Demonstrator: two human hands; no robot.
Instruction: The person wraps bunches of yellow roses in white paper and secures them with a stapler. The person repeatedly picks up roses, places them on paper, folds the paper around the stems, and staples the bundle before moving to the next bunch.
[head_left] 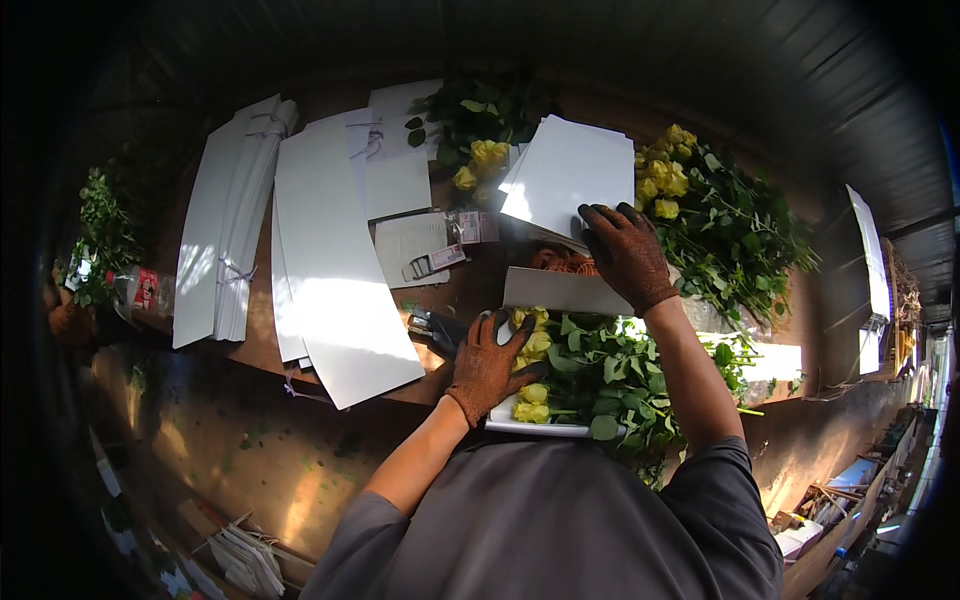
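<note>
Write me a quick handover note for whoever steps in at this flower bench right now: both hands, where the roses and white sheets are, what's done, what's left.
Left hand, gloved: resting on the yellow rose heads of the bunch lying on a white sheet at the bench edge.
Right hand, gloved: flat on the stack of white sheets behind it.
Done: bunch laid on its sheet, one flap raised.
Left: bunch not yet wrapped; loose yellow roses wait at right. Long white sheets lie at left.

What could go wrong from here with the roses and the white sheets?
The left hand presses on the yellow rose heads in the white wrap; blooms could bruise. The right hand rests on a stack of white sheets partly lying on other roses; it could slide.
</note>
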